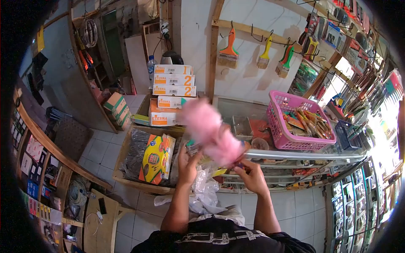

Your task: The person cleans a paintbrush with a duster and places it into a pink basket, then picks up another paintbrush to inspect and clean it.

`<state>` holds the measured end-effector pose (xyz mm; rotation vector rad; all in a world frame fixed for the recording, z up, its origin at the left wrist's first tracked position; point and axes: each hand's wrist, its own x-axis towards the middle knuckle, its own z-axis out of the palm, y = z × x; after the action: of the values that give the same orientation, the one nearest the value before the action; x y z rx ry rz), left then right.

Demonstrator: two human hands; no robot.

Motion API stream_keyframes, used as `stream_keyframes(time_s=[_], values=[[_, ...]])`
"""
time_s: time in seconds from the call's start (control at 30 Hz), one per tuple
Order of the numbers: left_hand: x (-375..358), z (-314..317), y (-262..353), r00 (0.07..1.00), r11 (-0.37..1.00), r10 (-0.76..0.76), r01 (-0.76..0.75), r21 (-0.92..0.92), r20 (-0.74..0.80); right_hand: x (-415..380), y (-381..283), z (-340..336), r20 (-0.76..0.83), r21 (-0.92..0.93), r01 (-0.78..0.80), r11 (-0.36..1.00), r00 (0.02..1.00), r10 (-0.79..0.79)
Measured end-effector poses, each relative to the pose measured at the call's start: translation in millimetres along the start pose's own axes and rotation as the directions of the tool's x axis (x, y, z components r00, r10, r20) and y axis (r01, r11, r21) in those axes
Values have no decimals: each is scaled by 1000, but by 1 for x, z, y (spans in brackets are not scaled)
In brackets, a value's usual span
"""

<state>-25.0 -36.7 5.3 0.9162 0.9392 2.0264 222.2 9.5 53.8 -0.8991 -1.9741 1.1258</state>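
A fluffy pink duster, blurred by motion, is in front of me above the glass counter's left end. My right hand is closed around its lower right end. On the left, my left hand is raised beside the duster's lower left side, with its fingers wrapped round a small item that is partly hidden by the pink fluff. Crumpled clear plastic hangs between my forearms.
Stacked white and orange boxes stand behind my left hand, with a yellow box in a wooden crate nearer. A pink basket of packets sits on the glass counter. Brushes hang on the wall.
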Motion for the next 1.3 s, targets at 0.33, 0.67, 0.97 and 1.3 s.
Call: stream_keyframes(time_s=[0.33, 0.67, 0.97, 1.3], values=[[-9, -14, -25, 992, 906, 94, -120, 405, 84, -18, -5, -9, 248, -141, 210, 967, 953, -171], [-20, 2, -4, 999, 980, -40, 33, 194, 29, -14, -4, -12, 44, -83, 44, 996, 998, -41], [-12, 6, 31, 998, 981, -42, 33, 193, 46, -13, 0, -2, -57, -67, 36, 997, 998, -40], [-5, 0, 30, 970, 739, 200, -243, 628, 140, -7, -38, -31, 53, -181, 185, 966, 983, -178]])
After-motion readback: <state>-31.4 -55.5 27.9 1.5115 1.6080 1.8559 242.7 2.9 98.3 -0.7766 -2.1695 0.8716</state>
